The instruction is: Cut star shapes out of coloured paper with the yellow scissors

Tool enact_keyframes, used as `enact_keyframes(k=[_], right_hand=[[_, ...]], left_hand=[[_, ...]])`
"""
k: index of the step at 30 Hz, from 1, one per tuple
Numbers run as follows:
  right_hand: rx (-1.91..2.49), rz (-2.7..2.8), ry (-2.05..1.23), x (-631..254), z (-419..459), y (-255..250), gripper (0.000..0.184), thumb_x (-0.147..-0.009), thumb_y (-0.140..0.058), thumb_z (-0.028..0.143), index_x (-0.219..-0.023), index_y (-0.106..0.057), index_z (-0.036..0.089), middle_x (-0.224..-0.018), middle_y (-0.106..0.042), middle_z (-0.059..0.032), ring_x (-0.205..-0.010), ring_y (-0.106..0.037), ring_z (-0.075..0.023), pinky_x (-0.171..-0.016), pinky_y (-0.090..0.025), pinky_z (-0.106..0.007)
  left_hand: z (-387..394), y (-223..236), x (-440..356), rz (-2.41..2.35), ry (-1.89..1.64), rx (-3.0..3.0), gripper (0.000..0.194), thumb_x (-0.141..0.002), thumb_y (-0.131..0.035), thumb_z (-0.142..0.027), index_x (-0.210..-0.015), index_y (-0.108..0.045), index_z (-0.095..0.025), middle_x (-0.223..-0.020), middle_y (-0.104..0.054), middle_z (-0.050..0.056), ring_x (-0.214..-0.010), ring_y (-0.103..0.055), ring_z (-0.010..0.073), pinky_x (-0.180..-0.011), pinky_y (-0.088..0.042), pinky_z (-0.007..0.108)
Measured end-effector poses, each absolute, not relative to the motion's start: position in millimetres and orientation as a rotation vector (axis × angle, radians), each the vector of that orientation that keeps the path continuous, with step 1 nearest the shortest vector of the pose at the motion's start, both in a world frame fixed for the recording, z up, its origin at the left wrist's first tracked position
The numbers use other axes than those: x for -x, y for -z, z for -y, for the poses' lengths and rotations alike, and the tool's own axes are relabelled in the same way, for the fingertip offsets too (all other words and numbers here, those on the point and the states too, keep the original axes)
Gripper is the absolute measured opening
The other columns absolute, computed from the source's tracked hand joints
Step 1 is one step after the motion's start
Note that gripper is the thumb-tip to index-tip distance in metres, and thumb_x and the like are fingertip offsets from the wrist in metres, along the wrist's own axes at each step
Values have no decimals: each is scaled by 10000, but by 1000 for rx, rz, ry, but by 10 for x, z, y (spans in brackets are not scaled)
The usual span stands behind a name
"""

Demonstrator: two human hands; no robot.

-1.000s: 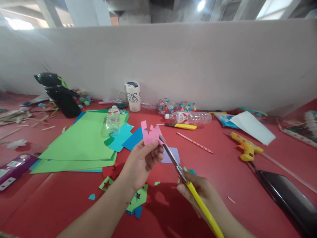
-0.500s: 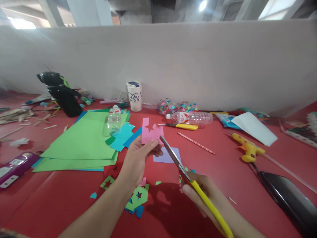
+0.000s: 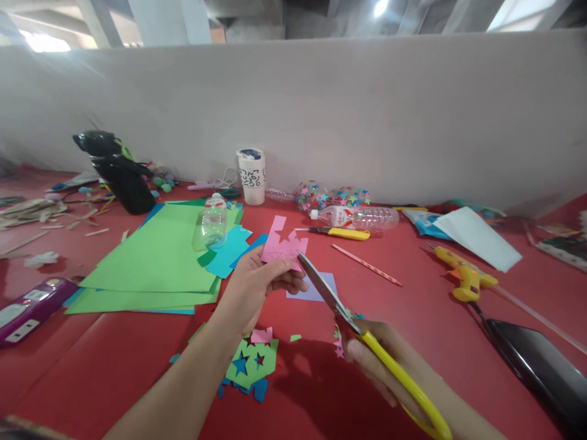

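Pinching a piece of pink paper [image 3: 284, 249] between the thumb and fingers of the left hand [image 3: 257, 287], leaving no gap around it, and holding it raised over a red table [image 3: 137, 366] near the middle of the view. Showing jagged, pointed notches along the paper's far edge, and faint drawn lines nearer the thumb. Wrapping the right hand [image 3: 373, 368] around the yellow handles of a pair of scissors [image 3: 373, 345], with the blades angled up and left. Aiming the tip at the paper's right edge, too close from this angle to tell touching from just apart. Overlooking a lavender sheet [image 3: 312, 293] beneath the blades, small coloured stars [image 3: 339, 349] just beside the right hand, and a green scrap [image 3: 252, 370] pierced with star-shaped holes near the left forearm, with a pink offcut [image 3: 262, 335] at its far edge. Flanked on the left by a stack of green sheets [image 3: 156, 250], a purple device [image 3: 32, 311] and a black tumbler [image 3: 123, 186]; on the right by a yellow glue gun [image 3: 468, 281] near a black box [image 3: 536, 360]. Backed by a yellow utility knife [image 3: 351, 233], a clear bottle [image 3: 373, 217] on its side and a white cup [image 3: 252, 180], all before a pale wall [image 3: 321, 110].
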State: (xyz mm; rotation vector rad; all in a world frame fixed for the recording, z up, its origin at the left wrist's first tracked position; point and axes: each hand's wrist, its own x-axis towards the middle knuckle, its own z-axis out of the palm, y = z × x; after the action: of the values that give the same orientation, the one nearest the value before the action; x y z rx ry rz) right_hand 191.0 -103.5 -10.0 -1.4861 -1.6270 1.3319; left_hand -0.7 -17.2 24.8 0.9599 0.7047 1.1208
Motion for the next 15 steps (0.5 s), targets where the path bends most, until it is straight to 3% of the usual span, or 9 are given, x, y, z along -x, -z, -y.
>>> enact_keyframes(k=[5,15], right_hand=[[1530,1653,-1315,-1904,1010,88,565,-761,-403,752,-709,-483,196,-493,-337,87,-339,-287,-62,-314,-213,-200],[1609,1694,-1270,-1919,989,149,448,-828,-405,622,-727,-493,194,-479,-353,85,-322,-316,-72,-307,-236,-199]], left_hand=[[164,-236,8,-691,-1085,-863,65,-718,-621,-138,-656,-639,-129,-570,-679,13,-496,-640,110,-505,-485,191],[176,-203,-16,-662,-1087,-783,59,-705,-646,-134,-647,-651,-126,-599,-696,23,-554,-664,122,-574,-504,205]])
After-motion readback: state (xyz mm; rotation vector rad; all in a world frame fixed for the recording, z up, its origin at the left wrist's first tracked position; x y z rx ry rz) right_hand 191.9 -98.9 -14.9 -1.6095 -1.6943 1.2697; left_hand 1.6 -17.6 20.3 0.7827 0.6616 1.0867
